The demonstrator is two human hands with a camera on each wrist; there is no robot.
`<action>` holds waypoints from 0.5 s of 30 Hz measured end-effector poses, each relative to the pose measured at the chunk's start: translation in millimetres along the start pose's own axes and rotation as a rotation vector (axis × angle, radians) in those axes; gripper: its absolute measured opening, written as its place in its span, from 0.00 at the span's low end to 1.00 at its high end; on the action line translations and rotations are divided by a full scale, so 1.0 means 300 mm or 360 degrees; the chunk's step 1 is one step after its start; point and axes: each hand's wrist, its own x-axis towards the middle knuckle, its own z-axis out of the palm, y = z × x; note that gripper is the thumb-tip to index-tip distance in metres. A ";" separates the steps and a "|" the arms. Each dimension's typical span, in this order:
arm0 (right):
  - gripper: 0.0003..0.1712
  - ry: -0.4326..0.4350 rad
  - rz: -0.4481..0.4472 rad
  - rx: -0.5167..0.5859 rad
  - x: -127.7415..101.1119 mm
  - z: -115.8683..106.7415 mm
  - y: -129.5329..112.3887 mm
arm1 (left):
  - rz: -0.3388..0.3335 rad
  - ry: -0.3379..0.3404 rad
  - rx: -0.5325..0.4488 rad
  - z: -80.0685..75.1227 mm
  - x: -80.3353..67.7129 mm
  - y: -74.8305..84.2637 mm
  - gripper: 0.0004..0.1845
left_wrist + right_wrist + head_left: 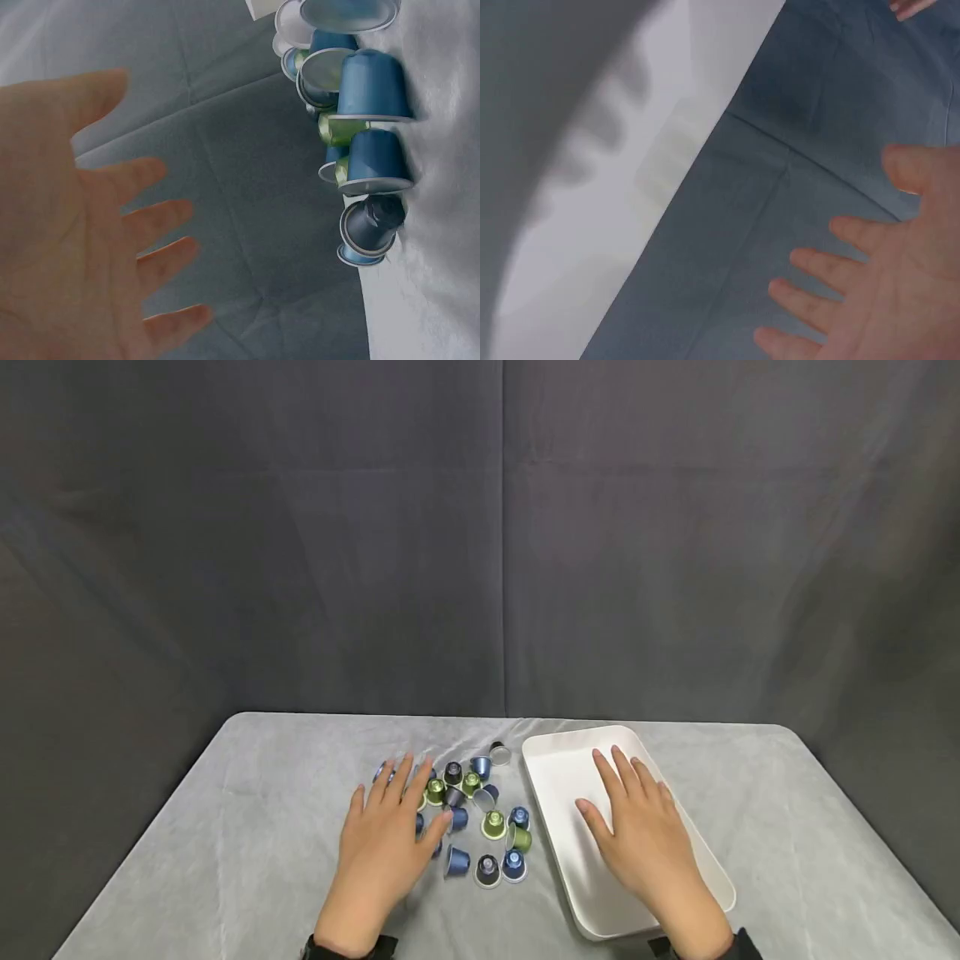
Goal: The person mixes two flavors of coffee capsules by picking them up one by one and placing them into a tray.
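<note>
My left hand (386, 843) hovers palm down with spread fingers over the left part of a cluster of coffee capsules, hiding some of them. Its palm and straight fingers hold nothing in the left wrist view, where blue capsules (373, 86) stand at the right. Among the scattered pods are a green capsule (493, 825), a black capsule (487, 870) and a blue capsule (457, 861); some are upright, others lie on their sides. Above the white tray (577, 860), my right hand (648, 843) is spread and holds nothing, its finger shadows falling on the tray in the right wrist view.
A grey cloth covers the table (247, 827), whose rounded far edge meets a dark grey curtain (375, 568). The tray's raised rim stands just right of the capsules. Dark cuffs (738, 946) show at the wrists.
</note>
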 end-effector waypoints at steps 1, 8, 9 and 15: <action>0.36 -0.0002 0.0000 0.0007 -0.003 -0.006 0.009 | -0.0004 -0.0023 -0.0010 -0.001 -0.002 -0.005 0.36; 0.31 -0.0046 0.0100 -0.0015 -0.048 -0.057 0.165 | 0.0032 -0.0105 -0.0074 0.020 -0.009 -0.061 0.22; 0.30 -0.0070 0.0125 -0.0019 -0.057 -0.061 0.195 | 0.0043 -0.0108 -0.0093 0.024 -0.008 -0.068 0.20; 0.28 -0.0216 0.0260 -0.0023 -0.119 -0.069 0.329 | 0.0102 -0.0107 -0.0175 0.043 0.001 -0.095 0.14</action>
